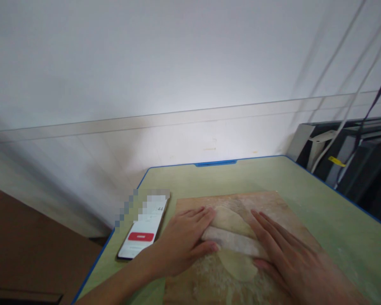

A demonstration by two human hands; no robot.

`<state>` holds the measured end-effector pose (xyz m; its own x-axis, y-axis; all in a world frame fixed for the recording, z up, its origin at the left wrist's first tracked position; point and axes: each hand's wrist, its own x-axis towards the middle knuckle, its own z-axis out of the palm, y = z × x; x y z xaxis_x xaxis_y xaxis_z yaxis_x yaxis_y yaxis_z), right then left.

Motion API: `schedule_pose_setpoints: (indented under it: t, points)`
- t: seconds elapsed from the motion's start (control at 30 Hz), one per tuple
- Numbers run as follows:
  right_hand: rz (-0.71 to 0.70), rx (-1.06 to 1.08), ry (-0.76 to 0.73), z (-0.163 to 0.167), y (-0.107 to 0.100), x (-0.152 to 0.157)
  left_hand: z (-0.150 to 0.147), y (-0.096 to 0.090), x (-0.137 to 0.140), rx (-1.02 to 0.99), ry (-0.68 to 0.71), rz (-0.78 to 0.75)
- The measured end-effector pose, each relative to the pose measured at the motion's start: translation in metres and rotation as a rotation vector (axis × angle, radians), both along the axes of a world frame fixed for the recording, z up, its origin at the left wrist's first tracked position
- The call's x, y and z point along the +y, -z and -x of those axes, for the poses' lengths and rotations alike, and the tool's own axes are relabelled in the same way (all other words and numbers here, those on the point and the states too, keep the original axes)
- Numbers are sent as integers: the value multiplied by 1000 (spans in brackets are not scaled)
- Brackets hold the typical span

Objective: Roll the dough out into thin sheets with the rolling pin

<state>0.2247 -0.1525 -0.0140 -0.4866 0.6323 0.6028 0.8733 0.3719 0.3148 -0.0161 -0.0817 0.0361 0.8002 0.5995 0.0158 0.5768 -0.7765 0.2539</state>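
Note:
A pale, flour-dusted rolling pin (233, 242) lies across a flat sheet of dough (239, 267), which shows both beyond and in front of it. Over the pin's left end rests my left hand (190, 235), its fingers on the far side and thumb on the near side. My right hand (282, 250) covers the other end in the same way, fingers stretched forward. Both pin ends are hidden under my hands. Beneath the dough is a floury wooden board (197, 279).
Left of the board, a phone (141, 236) with a lit screen lies on the green table (219, 180), which has a blue edge. A white wall (178, 140) stands behind. Dark flat panels (368, 156) and hanging cables (352, 101) are at the right.

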Motion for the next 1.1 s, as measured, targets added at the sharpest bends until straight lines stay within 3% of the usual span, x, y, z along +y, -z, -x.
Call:
schedule_pose_setpoints:
  t: [0.23,0.37,0.43,0.57,0.67,0.8,1.1]
  points:
    - [241,8,-84,-8,-2,6,3,13,2,15,-7,-121]
    - [222,-86,-166,-12,-21,23,-1,11,-7,121,-58,-186]
    - [278,-87,-190,-12,-35,34,-4,6,-13,153,-123,-189]
    - [572,110,-227,-11,-51,59,-4,-1,-23,116,-266,-66]
    - [758,341,-275,-15,-44,75,0,0,-25,35,-300,105]
    - [868,569,-253,-22,-28,82,3,2,-23,-106,-329,287]
    - [1185,867,-359,-24,-30,73,0,-5,-26,-170,-383,331]
